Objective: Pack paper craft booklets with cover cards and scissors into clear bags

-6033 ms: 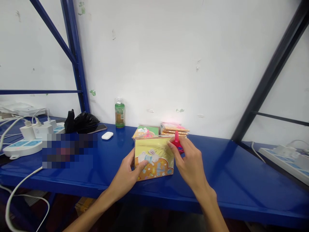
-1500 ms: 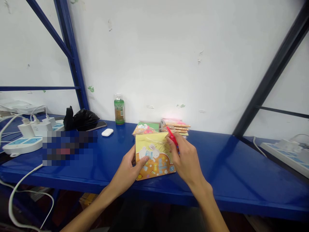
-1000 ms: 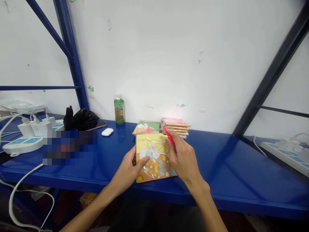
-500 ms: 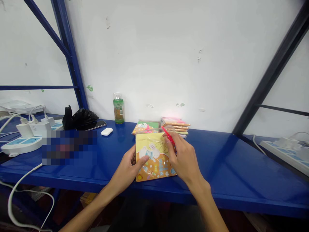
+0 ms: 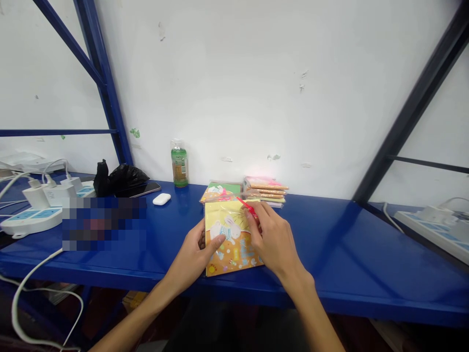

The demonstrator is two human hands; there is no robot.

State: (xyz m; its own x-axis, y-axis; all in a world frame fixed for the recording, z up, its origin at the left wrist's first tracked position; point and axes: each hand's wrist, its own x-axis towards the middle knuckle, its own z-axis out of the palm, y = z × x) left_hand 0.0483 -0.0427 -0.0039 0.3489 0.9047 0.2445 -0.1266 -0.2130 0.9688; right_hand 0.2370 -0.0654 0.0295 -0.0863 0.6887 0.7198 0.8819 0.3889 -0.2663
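My left hand [image 5: 196, 248] grips the left edge of a yellow-and-orange booklet [image 5: 230, 247] in clear plastic wrap, its thumb on the front and the other fingers behind. A white rabbit in a striped top is printed on the cover. My right hand [image 5: 273, 237] is closed around a slim red object [image 5: 248, 208]; its exact kind is unclear. The object's narrow end points up and left near the booklet's top edge. My right hand covers the booklet's upper right part.
Behind the booklet lie a green-and-orange wrapped booklet [image 5: 222, 190] and a stack of wrapped booklets [image 5: 266, 188]. A bottle [image 5: 179, 164], a white earbud case [image 5: 161, 199], a phone [image 5: 141, 189], a black plastic bag [image 5: 126, 175] and power strips [image 5: 32, 215] sit on the blue table [image 5: 351, 254].
My right hand has moved slightly left with the red object, whose narrow end has shifted left along the booklet's top. The left hand keeps its hold.
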